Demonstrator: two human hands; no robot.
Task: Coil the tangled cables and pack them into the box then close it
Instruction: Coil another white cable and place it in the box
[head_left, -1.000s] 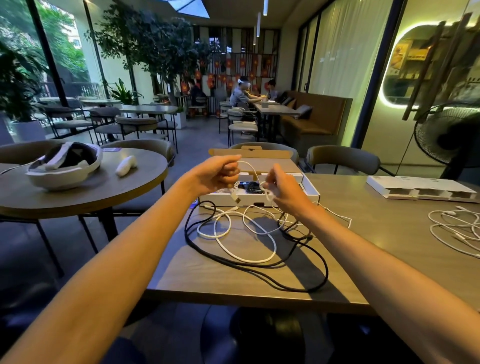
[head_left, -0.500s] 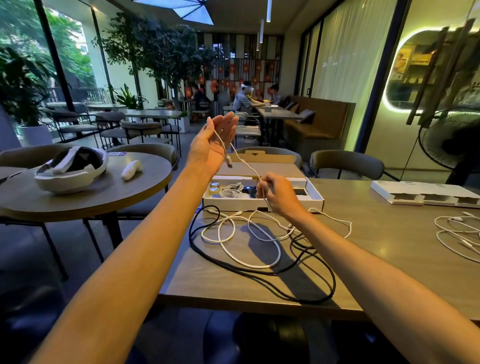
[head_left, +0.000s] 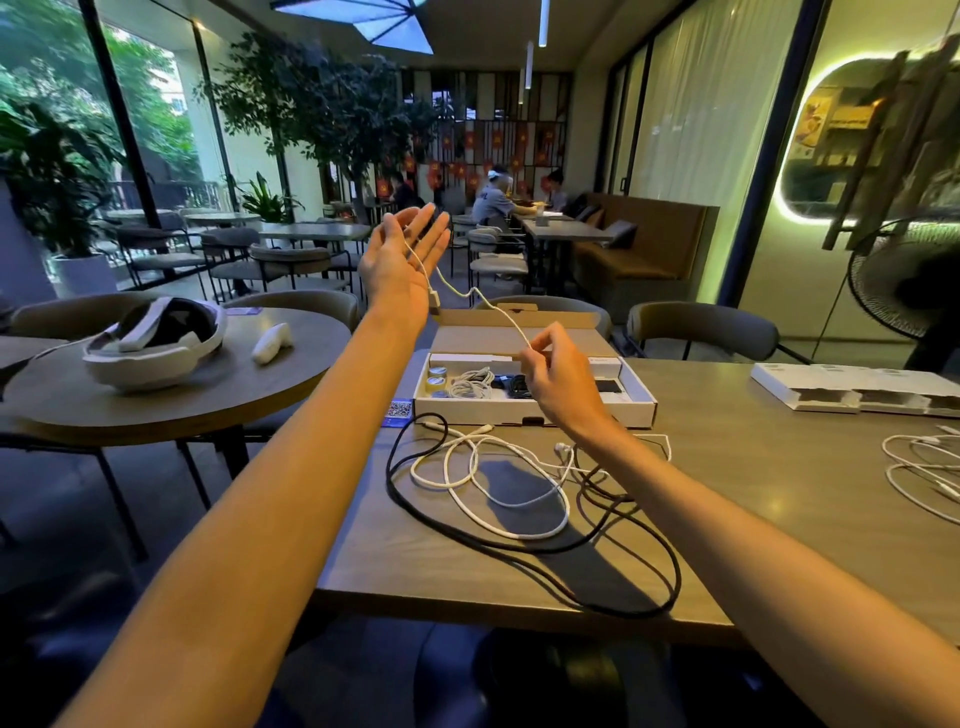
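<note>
My left hand (head_left: 397, 262) is raised above the table with palm up and fingers straight; a thin white cable (head_left: 470, 296) lies across the palm, its plug hanging by the wrist. My right hand (head_left: 558, 371) pinches that same cable over the open white box (head_left: 639, 408). The box holds a coiled white cable (head_left: 470, 383), a dark coiled cable and small jars. In front of the box a thicker white cable (head_left: 498, 499) and a black cable (head_left: 613, 587) lie tangled on the table.
More white cables (head_left: 919, 467) lie at the table's right edge, behind them a flat white tray (head_left: 852, 387). A round table on the left carries a white headset (head_left: 156, 340) and a controller (head_left: 271, 342). Chairs stand behind the box; a fan (head_left: 904, 280) stands at right.
My left hand rose from beside the box, opened and turned palm up with the thin white cable draped over it. My right hand lifted slightly, still pinching the cable.
</note>
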